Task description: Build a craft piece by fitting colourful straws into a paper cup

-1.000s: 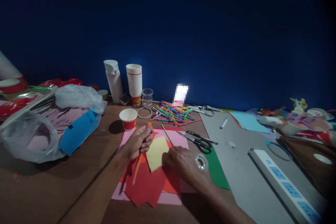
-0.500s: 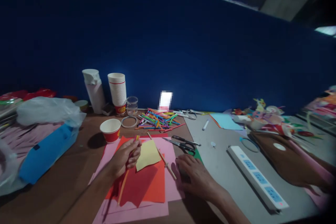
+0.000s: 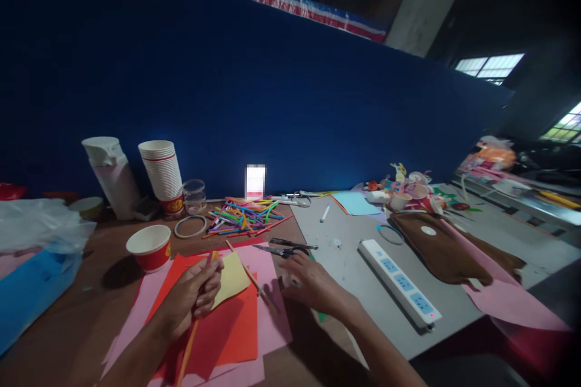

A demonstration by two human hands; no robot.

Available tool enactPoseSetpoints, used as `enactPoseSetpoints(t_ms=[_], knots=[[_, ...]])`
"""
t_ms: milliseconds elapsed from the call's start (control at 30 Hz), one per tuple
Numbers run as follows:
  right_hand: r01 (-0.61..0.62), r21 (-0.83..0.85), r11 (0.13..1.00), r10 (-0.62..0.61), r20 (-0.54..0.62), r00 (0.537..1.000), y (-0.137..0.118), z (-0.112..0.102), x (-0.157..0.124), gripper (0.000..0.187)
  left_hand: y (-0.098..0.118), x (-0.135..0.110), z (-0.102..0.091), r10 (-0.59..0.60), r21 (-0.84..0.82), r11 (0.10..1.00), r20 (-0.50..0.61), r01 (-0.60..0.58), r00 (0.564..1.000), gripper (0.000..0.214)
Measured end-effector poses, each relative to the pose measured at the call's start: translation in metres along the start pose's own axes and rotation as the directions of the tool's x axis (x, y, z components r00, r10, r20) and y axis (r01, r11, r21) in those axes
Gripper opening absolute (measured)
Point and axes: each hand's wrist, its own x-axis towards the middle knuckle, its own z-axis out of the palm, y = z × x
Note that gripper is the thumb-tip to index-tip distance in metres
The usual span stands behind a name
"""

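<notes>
1. Head view, lower left of centre: the left hand [image 3: 195, 296] is closed around a thin orange strip [image 3: 187, 347], whose long end hangs below the fist toward the bottom edge; a small red-and-yellow tip shows above the fingers.
2. Head view, just right of lower centre: the right hand [image 3: 311, 284] is palm down with bent fingers; something clear glints beneath them, and I cannot tell whether it is gripped.
3. Head view, lower centre: a slim wooden stick [image 3: 251, 272] lies slanted across pink paper [image 3: 272, 302], between the hands. Yellow paper [image 3: 232, 280] lies just beside the left hand, over orange-red sheets [image 3: 245, 335].
4. Head view, centre: scissors [image 3: 275, 250] and a dark pen [image 3: 297, 244] lie just above the right hand; farther up is a pile of coloured sticks [image 3: 245, 217].
5. Head view, left of centre: a red-and-white paper cup [image 3: 152, 251] stands upright near the papers.
</notes>
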Motion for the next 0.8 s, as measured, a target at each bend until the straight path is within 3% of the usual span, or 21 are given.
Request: enactPoseSetpoints(t_ms=[133, 300, 500, 633, 800], knots=[[0.14, 0.197, 0.97, -0.115, -0.135, 0.984, -0.016, 0.0, 0.036, 0.05, -0.003, 0.01, 0.014, -0.01, 0.071, 0.997, 0.047, 0.006, 0.999, 0.036], [0.124, 0.426, 0.896, -0.005, -0.27, 0.963, -0.03, 0.027, 0.072, 0.048, -0.005, 0.018, 0.021, 0.011, 0.134, 0.991, 0.018, -0.014, 1.0, 0.041], [-0.014, 0.464, 0.886, 0.137, -0.233, 0.963, -0.036, 0.051, 0.064, 0.045, -0.012, 0.016, 0.017, -0.015, 0.076, 0.997, -0.078, 0.021, 0.997, 0.045], [-0.037, 0.448, 0.893, 0.155, -0.229, 0.961, -0.038, 0.055, 0.061, 0.048, -0.014, 0.016, 0.016, -0.051, 0.063, 0.996, -0.132, 0.06, 0.99, 0.044], [-0.035, 0.436, 0.899, 0.136, -0.204, 0.969, -0.038, 0.058, 0.06, 0.049, -0.014, 0.016, 0.015, -0.11, 0.04, 0.993, -0.109, 0.115, 0.988, 0.04]])
